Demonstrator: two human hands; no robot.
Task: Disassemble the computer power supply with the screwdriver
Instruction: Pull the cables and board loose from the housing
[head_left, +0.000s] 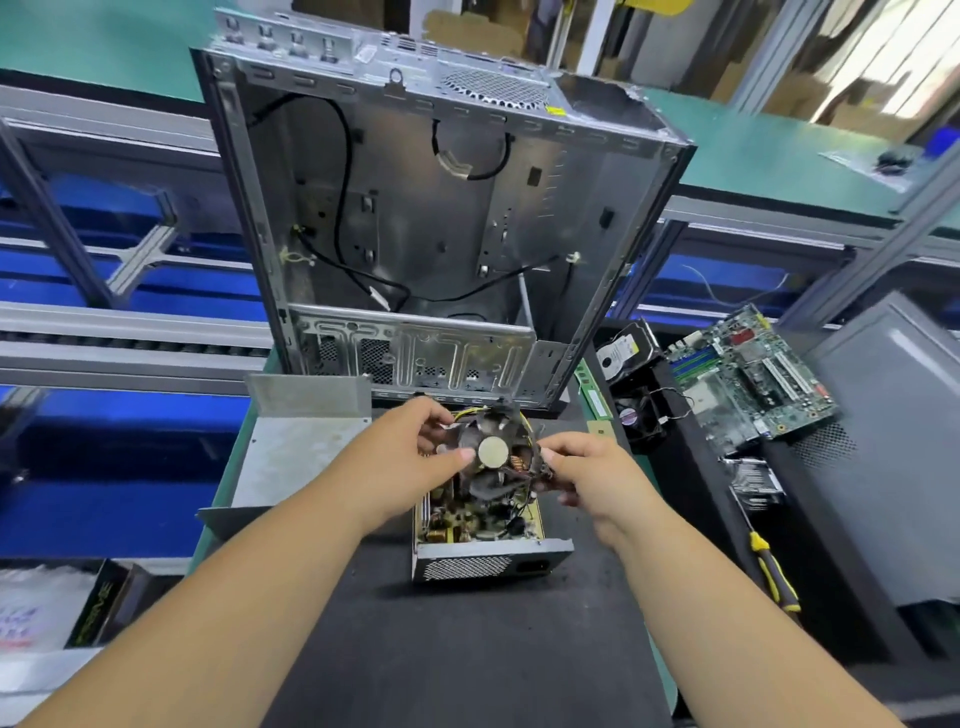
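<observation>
Both hands hold a dusty black fan just above the opened power supply, which sits on the dark mat of the table near its middle. Left hand grips the fan's left rim, fingers curled over the top edge and thumb pressed beside the round hub. Right hand pinches the right rim, its fingers bent round the frame. Supply lid is off, circuit board and yellow wires exposed, mesh end facing the camera. Removed metal cover lies just left of the supply. Empty computer case stands open behind it. Screwdriver with yellow-black handle lies well off to the right, untouched. Motherboard, hard drive and a second fan rest at right.
</observation>
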